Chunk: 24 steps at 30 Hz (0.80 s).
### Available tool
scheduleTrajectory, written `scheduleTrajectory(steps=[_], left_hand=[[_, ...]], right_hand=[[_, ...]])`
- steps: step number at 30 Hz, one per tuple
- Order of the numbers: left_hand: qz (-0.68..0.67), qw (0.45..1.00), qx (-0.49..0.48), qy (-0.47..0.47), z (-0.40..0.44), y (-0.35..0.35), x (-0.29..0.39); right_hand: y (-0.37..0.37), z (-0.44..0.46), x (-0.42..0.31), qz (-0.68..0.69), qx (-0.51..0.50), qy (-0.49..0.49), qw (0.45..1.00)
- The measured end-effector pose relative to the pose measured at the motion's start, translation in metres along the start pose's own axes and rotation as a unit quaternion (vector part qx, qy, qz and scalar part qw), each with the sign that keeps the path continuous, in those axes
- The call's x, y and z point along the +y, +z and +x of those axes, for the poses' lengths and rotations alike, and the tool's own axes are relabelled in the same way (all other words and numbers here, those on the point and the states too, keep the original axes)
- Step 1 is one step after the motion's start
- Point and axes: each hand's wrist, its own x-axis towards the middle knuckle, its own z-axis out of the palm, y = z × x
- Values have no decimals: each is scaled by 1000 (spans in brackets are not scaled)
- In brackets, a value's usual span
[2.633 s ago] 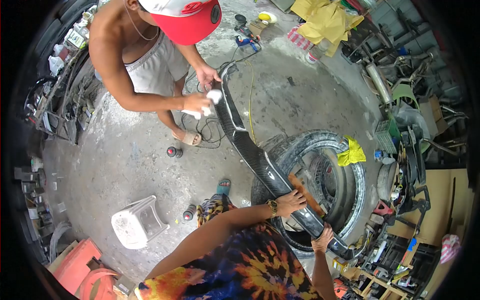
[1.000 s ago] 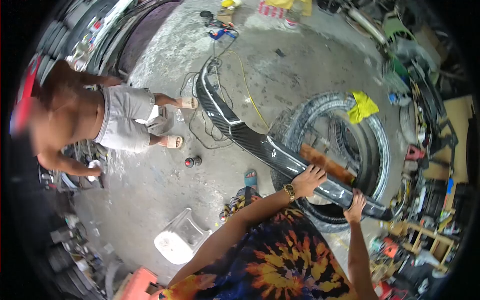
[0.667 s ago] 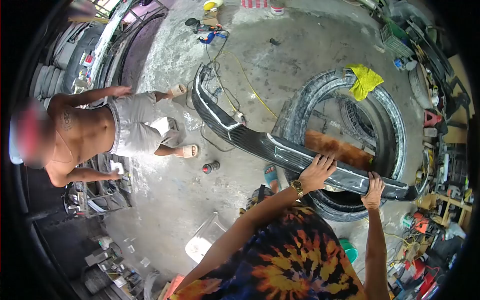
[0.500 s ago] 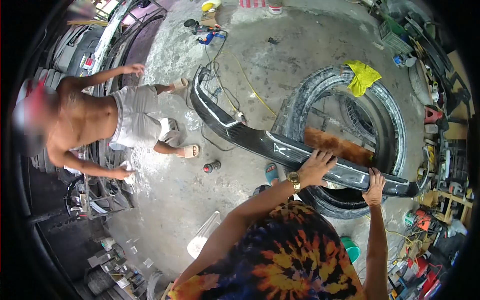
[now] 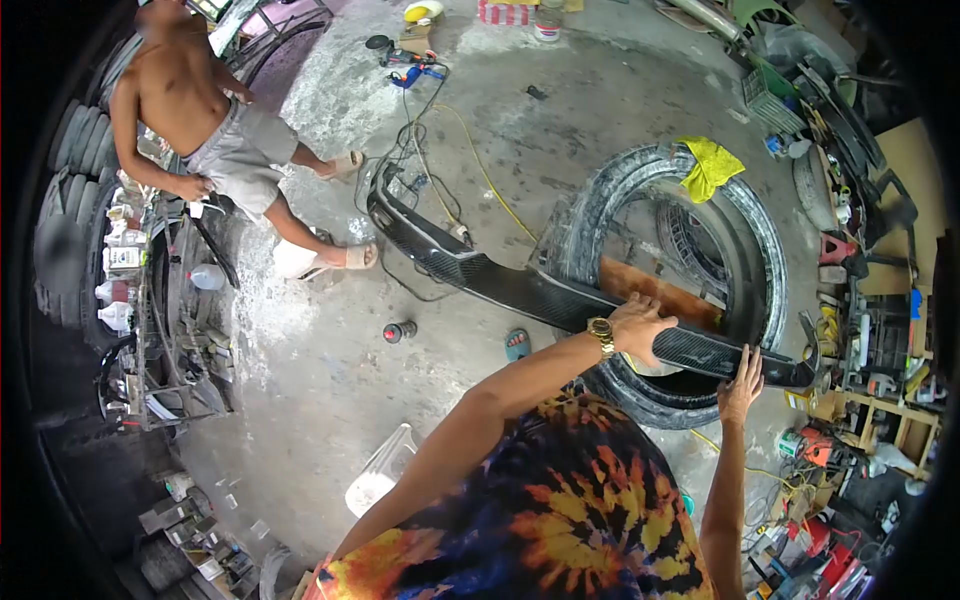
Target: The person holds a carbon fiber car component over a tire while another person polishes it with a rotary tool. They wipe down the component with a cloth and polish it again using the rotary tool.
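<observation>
A long, glossy black carbon-fibre bumper lip (image 5: 510, 288) lies across a stack of dusty tires (image 5: 772, 270), with its curved far end reaching out to the left. My left hand (image 5: 638, 330), a gold watch on its wrist, rests on top of the lip with its fingers spread. Farther right, my right hand (image 5: 739, 388) touches the near edge of the lip, fingers stretched up over its surface. The undersides of both hands are hidden. A yellow cloth (image 5: 711, 167) hangs over the far rim of the tires, and a brown board (image 5: 655, 290) shows inside the ring.
Another person (image 5: 215, 135) stands at the upper left. A dark bottle (image 5: 399, 331) and a white stool (image 5: 382, 470) are on the floor. Cables (image 5: 480, 165) run beside a blue-handled power tool (image 5: 413, 76). Tools and parts line the right wall, including a green crate (image 5: 772, 98).
The other person has turned and moved up the view, arms now lowered. My right hand's fingers have straightened on the lip. My left hand stays on top. The view has shifted slightly.
</observation>
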Motion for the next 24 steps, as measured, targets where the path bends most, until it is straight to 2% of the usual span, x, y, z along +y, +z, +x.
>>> scheduleTrajectory(steps=[3, 5, 6, 7, 8, 9, 10, 11, 12, 13, 15, 17, 19, 22, 23, 24], left_hand=[[-50, 999, 8, 1, 12, 9, 16], [-63, 998, 6, -9, 23, 19, 24], [-55, 998, 28, 2, 30, 29, 26], [-45, 998, 52, 11, 36, 37, 27], [-38, 997, 70, 14, 40, 45, 28], [-34, 995, 89, 14, 46, 54, 30], [-34, 997, 71, 10, 52, 56, 33], [-35, 998, 52, 8, 56, 57, 36], [-36, 998, 51, 12, 59, 57, 39], [-35, 998, 52, 6, 62, 63, 41], [-33, 998, 51, 0, 66, 65, 46], [-3, 998, 70, 6, 63, 70, 44], [18, 996, 83, 9, 62, 78, 44], [17, 996, 86, 29, 55, 78, 43], [38, 977, 191, 90, 43, 81, 40], [-7, 968, 225, 111, 33, 83, 40]], right_hand=[[-13, -29, -12, 16, 39, 35, 999], [-9, -48, -21, 172, 138, 79, 972], [-7, -57, -28, 209, 183, 51, 959], [2, -64, -34, 210, 184, 47, 959], [14, -71, -40, 397, 133, 156, 895], [23, -73, -42, 561, 73, 256, 784], [19, -69, -53, 561, 74, 253, 785], [5, -64, -73, 665, 12, 336, 667], [-4, -60, -83, 746, -48, 409, 523], [2, -56, -77, 745, -42, 412, 523], [23, -46, -68, 781, -124, 359, 496], [33, -37, -63, 785, -133, 352, 492], [62, -25, -56, 815, -147, 345, 441], [68, -23, -64, 832, -132, 333, 423], [66, -23, -64, 837, -137, 318, 424], [64, -23, -64, 836, -143, 316, 425]])
